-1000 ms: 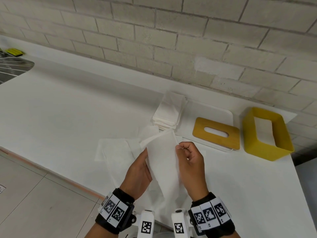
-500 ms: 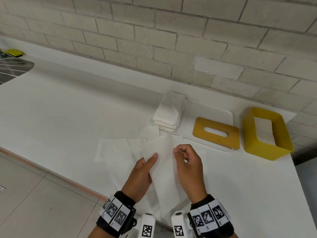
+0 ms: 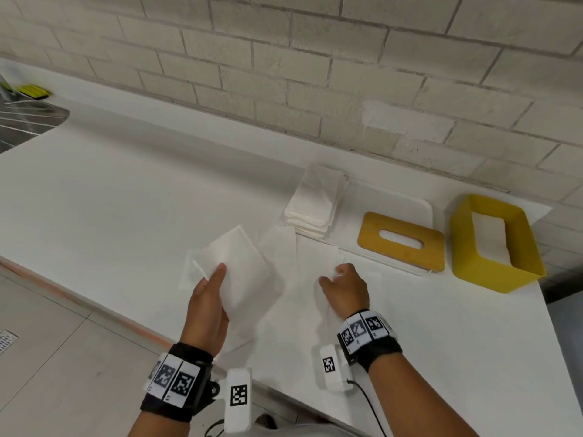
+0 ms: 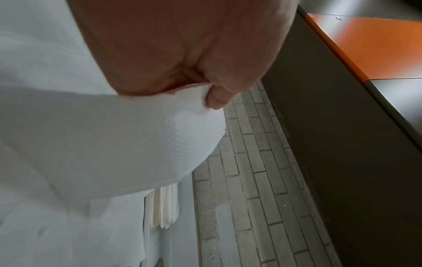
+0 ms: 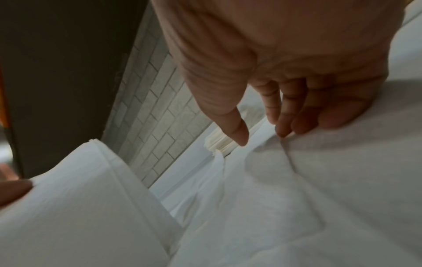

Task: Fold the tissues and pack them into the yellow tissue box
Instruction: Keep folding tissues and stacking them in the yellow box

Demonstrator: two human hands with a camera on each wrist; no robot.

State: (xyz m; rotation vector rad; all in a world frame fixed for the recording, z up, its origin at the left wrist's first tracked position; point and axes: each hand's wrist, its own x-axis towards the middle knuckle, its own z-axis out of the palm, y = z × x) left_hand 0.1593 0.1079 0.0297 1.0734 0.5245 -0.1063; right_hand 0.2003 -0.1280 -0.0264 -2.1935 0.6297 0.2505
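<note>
Left hand (image 3: 206,305): its grip is pinching a folded tissue (image 3: 235,266), thumb on top, holding it up off the counter (image 3: 104,197).
Right hand (image 3: 345,290): fingers are bending down onto a flat tissue (image 3: 307,269) lying on the counter; I cannot tell if they are pinching it.
Tissue stack (image 3: 315,203): sitting behind both hands, near the wall.
Yellow tissue box (image 3: 495,244): standing far right, well apart from both hands.
Yellow lid (image 3: 400,244): lying between stack and box.

White counter (image 3: 132,197) against brick wall, bearing: loose tissue sheets (image 3: 315,298) near front edge, white tray (image 3: 419,207) (stacked tissues (image 3: 315,203) and lid (image 3: 400,244) on it), yellow box (image 3: 492,272) at right.
</note>
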